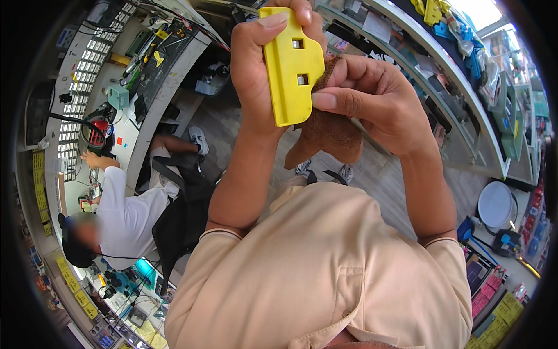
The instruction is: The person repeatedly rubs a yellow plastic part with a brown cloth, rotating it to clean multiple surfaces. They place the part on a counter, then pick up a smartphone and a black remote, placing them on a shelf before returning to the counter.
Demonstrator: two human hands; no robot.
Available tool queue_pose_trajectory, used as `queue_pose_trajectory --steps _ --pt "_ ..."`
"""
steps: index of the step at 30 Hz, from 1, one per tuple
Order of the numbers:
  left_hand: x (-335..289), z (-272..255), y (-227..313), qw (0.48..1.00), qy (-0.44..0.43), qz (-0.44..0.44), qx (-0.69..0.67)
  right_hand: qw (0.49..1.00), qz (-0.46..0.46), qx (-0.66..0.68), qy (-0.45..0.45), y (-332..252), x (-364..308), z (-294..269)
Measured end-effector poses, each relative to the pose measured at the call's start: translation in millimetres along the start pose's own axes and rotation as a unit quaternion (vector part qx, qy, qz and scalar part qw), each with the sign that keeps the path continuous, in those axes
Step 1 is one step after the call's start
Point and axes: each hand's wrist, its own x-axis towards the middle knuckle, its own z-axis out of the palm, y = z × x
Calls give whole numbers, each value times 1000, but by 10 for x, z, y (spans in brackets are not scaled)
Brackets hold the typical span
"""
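Up in front of me, my left hand (254, 55) grips a flat yellow plastic piece (285, 70) with two small square cutouts and one wavy edge. Its thumb lies across the top end, fingers curled over behind. At the wavy side, my right hand (378, 96) pinches a brown cloth (331, 136) between thumb and fingers. The cloth bunches up against the piece's lower right edge and hangs down below it. Whatever lies behind the yellow piece is hidden.
A person in a white top (125, 203) sits at a cluttered workbench (183, 55) on the left. To the right curves a glass display counter (418, 75) with goods inside. A round white-topped stool (495, 205) stands at far right. Grey flooring (378, 180) shows below my hands.
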Motion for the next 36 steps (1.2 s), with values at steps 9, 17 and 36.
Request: queue_pose_trajectory --steps 9,17,36 --pt "7 284 -29 992 99 -39 74 999 33 31 -22 -9 -80 -42" --pt "28 310 -64 991 88 -34 90 1000 1 -2 21 40 -149 9" --pt "70 296 -152 990 103 -16 97 997 -26 40 54 74 -194 34"
